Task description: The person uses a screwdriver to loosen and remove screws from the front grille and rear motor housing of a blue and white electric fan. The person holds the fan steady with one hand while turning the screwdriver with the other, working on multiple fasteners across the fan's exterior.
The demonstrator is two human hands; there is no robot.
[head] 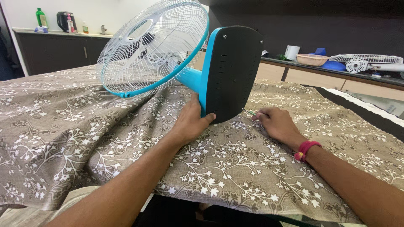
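A turquoise table fan with a white wire grille and a black oval underside to its base (230,71) lies tipped on its side at the centre of the frame, on a table under a brown cloth printed with white branches and flowers (75,138). The left hand (191,122) clasps the base's lower edge, thumb on the black face. The right hand (275,122), lower right of the base, pinches a thin green-handled tool (251,112), its tip just beside the base's rim. A spare white fan grille (365,59) sits on the counter at upper right
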